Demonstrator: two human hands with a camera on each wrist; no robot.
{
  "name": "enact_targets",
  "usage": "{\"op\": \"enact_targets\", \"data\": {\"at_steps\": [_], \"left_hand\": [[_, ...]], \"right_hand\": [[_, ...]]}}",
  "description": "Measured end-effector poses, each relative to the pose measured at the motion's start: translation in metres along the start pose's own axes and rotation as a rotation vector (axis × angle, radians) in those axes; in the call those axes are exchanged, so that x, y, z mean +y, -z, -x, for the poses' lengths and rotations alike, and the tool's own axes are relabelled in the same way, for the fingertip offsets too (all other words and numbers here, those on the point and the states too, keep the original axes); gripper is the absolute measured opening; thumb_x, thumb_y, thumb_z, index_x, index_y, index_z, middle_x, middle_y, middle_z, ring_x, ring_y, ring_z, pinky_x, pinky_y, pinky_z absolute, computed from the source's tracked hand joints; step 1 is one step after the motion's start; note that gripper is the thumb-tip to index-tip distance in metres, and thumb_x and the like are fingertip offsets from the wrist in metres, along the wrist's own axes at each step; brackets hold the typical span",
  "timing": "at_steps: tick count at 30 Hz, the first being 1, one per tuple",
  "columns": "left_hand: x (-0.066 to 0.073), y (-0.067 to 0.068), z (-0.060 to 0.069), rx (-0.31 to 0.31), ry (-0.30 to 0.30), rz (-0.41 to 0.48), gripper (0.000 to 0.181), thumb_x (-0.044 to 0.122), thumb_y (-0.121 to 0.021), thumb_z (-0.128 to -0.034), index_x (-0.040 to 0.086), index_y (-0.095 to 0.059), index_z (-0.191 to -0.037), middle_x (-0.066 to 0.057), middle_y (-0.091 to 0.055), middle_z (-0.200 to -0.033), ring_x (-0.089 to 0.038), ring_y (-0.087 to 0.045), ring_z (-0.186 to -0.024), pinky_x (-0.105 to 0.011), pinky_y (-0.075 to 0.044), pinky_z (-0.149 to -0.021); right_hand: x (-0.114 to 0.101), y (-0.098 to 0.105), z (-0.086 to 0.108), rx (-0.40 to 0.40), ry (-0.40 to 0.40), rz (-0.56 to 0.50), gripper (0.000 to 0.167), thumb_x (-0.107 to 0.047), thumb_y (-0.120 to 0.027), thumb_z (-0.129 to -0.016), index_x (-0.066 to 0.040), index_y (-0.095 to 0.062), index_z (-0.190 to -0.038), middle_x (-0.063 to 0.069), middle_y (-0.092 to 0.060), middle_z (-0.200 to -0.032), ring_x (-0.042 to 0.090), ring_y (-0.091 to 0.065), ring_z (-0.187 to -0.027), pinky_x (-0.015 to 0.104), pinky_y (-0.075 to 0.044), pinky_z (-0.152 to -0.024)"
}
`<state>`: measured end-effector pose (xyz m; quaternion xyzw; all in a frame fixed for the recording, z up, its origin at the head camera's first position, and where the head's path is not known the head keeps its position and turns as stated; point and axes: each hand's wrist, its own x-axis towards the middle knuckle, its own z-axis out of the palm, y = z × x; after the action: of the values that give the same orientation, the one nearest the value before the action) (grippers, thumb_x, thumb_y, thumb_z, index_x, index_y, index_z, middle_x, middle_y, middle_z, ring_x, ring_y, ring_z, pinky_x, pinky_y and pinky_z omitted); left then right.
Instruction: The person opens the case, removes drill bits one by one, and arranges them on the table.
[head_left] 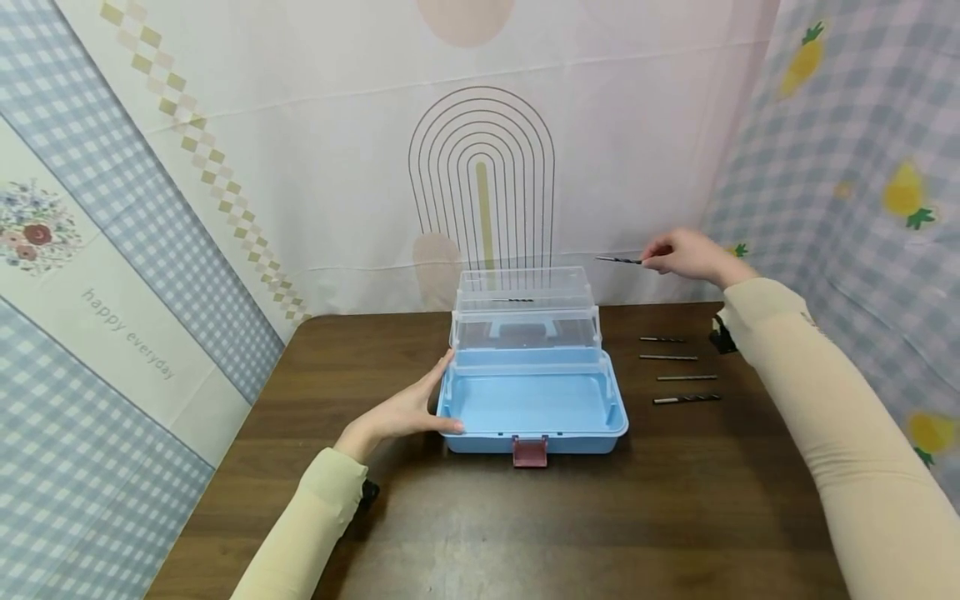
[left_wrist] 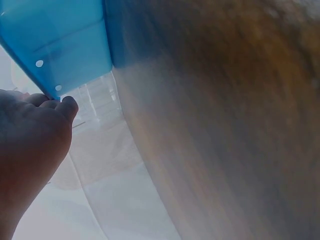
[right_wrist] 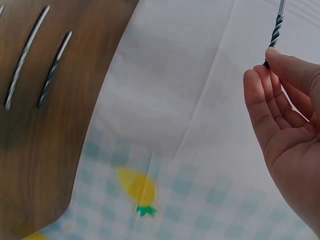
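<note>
A light blue toolbox (head_left: 532, 404) with clear fold-out trays (head_left: 525, 327) stands open on the table, a pink latch (head_left: 530, 452) at its front. My left hand (head_left: 408, 410) rests against its left side, fingers stretched along the wall and thumb at the front rim. In the left wrist view, the fingertips touch the box's edge. Up at the right, away from the box, my right hand (head_left: 686, 254) pinches a drill bit (right_wrist: 276, 30) by its dark fluted end, the silver shank pointing left. One dark drill bit (head_left: 521, 300) lies in the upper clear tray.
Several drill bits (head_left: 686, 399) lie in a loose column on the brown wooden table (head_left: 487, 533), right of the toolbox. Behind the table's back edge hangs a pale printed cloth (head_left: 345, 183), with checked cloth (head_left: 825, 217) on the right side.
</note>
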<state>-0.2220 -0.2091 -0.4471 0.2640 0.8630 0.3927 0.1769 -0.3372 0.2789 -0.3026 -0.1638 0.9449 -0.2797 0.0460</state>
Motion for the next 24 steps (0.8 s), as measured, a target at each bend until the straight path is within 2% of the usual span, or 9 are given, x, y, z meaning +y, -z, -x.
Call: {"op": "enact_targets", "data": {"at_steps": [3, 4, 8, 10, 11, 18, 24], "left_hand": [[0.001, 0.000, 0.001, 0.004, -0.009, 0.001, 0.122, 0.049, -0.083, -0.0812, 0.036, 0.008, -0.162, 0.012, 0.008, -0.168, -0.015, -0.003, -0.153, -0.052, -0.017, -0.120], [0.006, 0.001, 0.002, 0.002, -0.007, 0.008, 0.122, 0.045, -0.083, -0.0821, 0.034, 0.008, -0.162, 0.010, 0.008, -0.168, -0.017, -0.003, -0.153, -0.052, -0.016, -0.120], [0.006, 0.000, 0.002, 0.004, -0.016, 0.003, 0.122, 0.044, -0.083, -0.0824, 0.032, 0.008, -0.162, 0.009, 0.008, -0.168, -0.020, -0.003, -0.153, -0.054, -0.016, -0.119], [0.007, 0.000, 0.002, -0.001, -0.005, 0.001, 0.123, 0.045, -0.084, -0.0819, 0.033, 0.008, -0.162, 0.010, 0.008, -0.168, -0.019, -0.004, -0.153, -0.053, -0.017, -0.120], [0.002, -0.001, 0.001, 0.003, -0.006, -0.008, 0.123, 0.048, -0.083, -0.0811, 0.035, 0.009, -0.162, 0.013, 0.008, -0.167, -0.018, -0.004, -0.153, -0.052, -0.018, -0.120], [0.002, 0.000, 0.002, 0.003, -0.028, -0.006, 0.123, 0.048, -0.083, -0.0810, 0.032, 0.008, -0.162, 0.009, 0.008, -0.168, -0.021, -0.004, -0.153, -0.054, -0.017, -0.119], [0.001, 0.000, 0.002, 0.006, -0.013, 0.000, 0.123, 0.048, -0.084, -0.0805, 0.035, 0.008, -0.162, 0.014, 0.008, -0.167, -0.016, -0.004, -0.153, -0.051, -0.017, -0.120]], "right_hand": [[0.007, 0.009, 0.010, 0.017, -0.022, -0.005, 0.030, -0.019, -0.056, -0.105, 0.006, -0.066, -0.118, 0.028, -0.065, -0.117, 0.043, -0.064, -0.104, 0.055, -0.050, -0.087], [0.009, 0.012, 0.012, 0.024, -0.027, -0.005, 0.031, -0.019, -0.056, -0.104, 0.007, -0.066, -0.118, 0.029, -0.065, -0.118, 0.043, -0.065, -0.103, 0.055, -0.051, -0.087], [0.019, 0.019, 0.021, 0.051, -0.033, 0.003, 0.030, -0.019, -0.060, -0.103, 0.007, -0.067, -0.116, 0.025, -0.068, -0.111, 0.036, -0.067, -0.097, 0.042, -0.054, -0.078], [0.023, 0.021, 0.026, 0.064, -0.035, 0.021, 0.030, -0.021, -0.061, -0.102, 0.006, -0.068, -0.115, 0.020, -0.069, -0.105, 0.031, -0.065, -0.091, 0.037, -0.051, -0.072], [0.025, 0.021, 0.028, 0.064, -0.036, 0.032, 0.030, -0.022, -0.061, -0.102, 0.005, -0.068, -0.115, 0.017, -0.070, -0.103, 0.029, -0.064, -0.089, 0.034, -0.049, -0.070], [0.022, 0.021, 0.046, 0.052, -0.028, 0.091, 0.031, -0.026, -0.061, -0.103, 0.001, -0.070, -0.115, 0.009, -0.070, -0.098, 0.021, -0.060, -0.084, 0.037, -0.046, -0.070], [0.021, 0.022, 0.062, 0.063, -0.015, 0.095, 0.030, -0.025, -0.062, -0.103, 0.002, -0.070, -0.115, 0.008, -0.072, -0.096, 0.016, -0.059, -0.078, 0.031, -0.045, -0.067]]}}
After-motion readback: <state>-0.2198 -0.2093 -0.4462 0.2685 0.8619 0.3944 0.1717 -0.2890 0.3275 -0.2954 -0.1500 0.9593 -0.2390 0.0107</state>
